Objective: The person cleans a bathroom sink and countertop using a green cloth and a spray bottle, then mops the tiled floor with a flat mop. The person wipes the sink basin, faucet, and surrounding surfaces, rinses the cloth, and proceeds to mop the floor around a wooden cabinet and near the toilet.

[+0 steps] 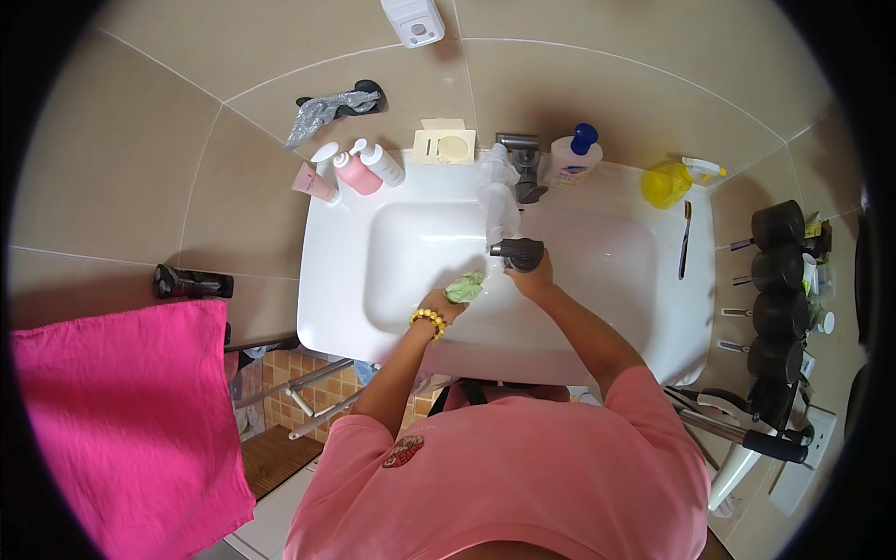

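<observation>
Over the basin of a white washbasin (420, 231), my right hand (537, 280) grips a dark grey tap spout or spray head (523, 253). Behind that head, a whitish translucent length (498, 203), perhaps a hose or plastic wrap, runs back towards the dark grey tap body (526, 168). A crumpled pale green cloth (464, 286) is held in my left hand (442, 304), low in the basin and left of the spray head. Yellow beaded bracelets circle my left wrist. Whether water is running cannot be told.
Along the back rim stand a pink tube (315, 183), pump bottles (358, 173), a soap holder (444, 145), a blue-capped bottle (574, 159) and a yellow spray bottle (668, 183). A toothbrush (685, 241) lies on the right rim. Dark wall cups (778, 269) are right, a pink towel (133, 420) left.
</observation>
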### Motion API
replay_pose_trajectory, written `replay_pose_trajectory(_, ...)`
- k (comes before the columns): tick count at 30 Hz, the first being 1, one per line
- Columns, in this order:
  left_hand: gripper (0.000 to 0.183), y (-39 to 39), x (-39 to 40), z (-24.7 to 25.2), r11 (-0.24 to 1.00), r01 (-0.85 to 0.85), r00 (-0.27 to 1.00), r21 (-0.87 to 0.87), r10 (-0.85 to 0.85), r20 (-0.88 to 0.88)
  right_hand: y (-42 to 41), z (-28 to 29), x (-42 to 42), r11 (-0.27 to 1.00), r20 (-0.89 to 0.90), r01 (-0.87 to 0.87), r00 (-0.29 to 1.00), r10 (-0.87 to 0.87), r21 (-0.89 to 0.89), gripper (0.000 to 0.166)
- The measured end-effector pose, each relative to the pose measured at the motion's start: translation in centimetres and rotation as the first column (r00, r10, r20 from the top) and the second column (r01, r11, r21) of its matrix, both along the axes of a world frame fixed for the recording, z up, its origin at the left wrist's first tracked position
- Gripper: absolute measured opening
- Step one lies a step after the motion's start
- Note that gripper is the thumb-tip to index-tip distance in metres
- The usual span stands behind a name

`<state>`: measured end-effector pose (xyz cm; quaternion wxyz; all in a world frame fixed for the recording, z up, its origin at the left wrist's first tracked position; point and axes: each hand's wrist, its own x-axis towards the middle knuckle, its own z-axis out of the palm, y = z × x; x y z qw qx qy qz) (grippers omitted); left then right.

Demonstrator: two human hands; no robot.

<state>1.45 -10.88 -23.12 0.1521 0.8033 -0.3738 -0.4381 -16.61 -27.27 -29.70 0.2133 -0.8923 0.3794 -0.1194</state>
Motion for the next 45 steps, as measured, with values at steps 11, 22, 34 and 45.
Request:
replay_pose_trajectory(11,0.037,-0.9,-2.5,3.8,0.998,0.044,0.972,0.043,-0.033,-0.234,0.3,-2.7,0.6,0.913,0.136,0.279,0.934,-0.330,0.298,0.039)
replay_pose_trajectory(22,0.079,-3.0,-3.7,9.7,0.706,0.615,0.788,-0.352,-0.562,0.250,2.1,4.8,-4.5,-0.315,0.352,-0.345,0.935,-0.035,0.884,0.029)
replay_pose_trajectory(34,0.030,-2.6,-4.9,6.9,0.484,0.769,0.634,-0.418,-0.490,0.598,3.9,8.9,-4.0,-0.379,0.427,-0.368,0.900,0.083,0.849,0.010)
replay_pose_trajectory(45,0.027,-5.4,-6.8,5.9,0.852,0.517,0.803,0.081,-0.516,0.297,5.1,9.1,-3.0,0.952,0.006,-0.277,0.960,0.278,0.133,0.015)
